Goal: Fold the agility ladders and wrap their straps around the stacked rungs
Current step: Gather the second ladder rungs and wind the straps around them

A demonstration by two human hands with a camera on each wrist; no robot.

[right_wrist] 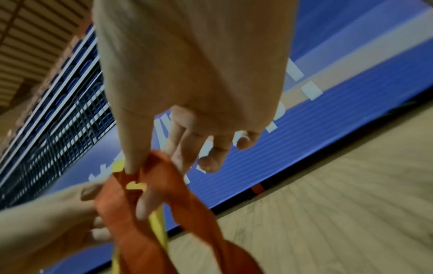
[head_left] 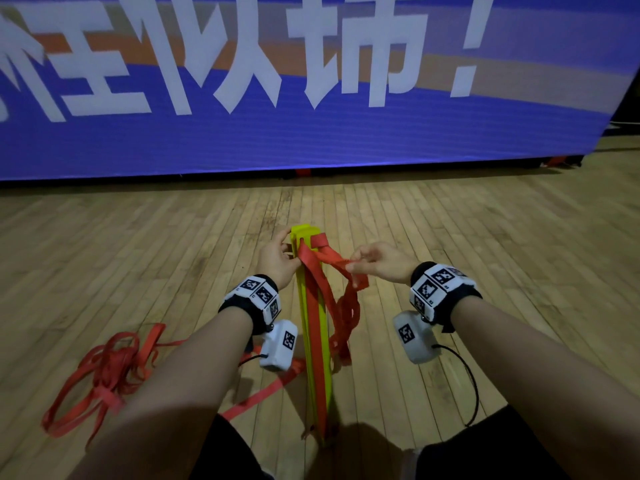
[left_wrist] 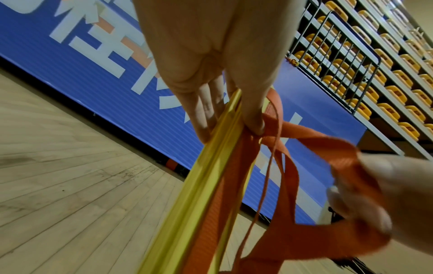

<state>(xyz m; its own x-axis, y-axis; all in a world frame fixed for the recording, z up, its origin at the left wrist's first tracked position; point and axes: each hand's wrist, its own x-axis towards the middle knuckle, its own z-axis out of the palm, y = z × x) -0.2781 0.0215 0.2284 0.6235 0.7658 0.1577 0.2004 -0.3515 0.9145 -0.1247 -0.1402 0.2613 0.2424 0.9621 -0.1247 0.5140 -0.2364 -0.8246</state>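
Observation:
A stack of yellow ladder rungs [head_left: 314,355] stands on end on the wooden floor, tilted toward me. My left hand [head_left: 277,258] grips the stack near its top, thumb on one side and fingers on the other, as the left wrist view shows on the yellow rungs [left_wrist: 187,204]. Red strap [head_left: 332,261] loops around the top of the stack and hangs down its right side. My right hand [head_left: 377,263] pinches a bunch of that red strap [right_wrist: 164,178] just right of the stack. In the left wrist view my right hand [left_wrist: 384,200] holds the strap [left_wrist: 339,153] at the frame's right.
More loose red strap [head_left: 107,368] lies tangled on the floor [head_left: 485,237] at my lower left and runs back toward the stack's base. A large blue banner [head_left: 311,133] with white characters stands ahead. Yellow stadium seats [left_wrist: 374,74] rise behind a rail.

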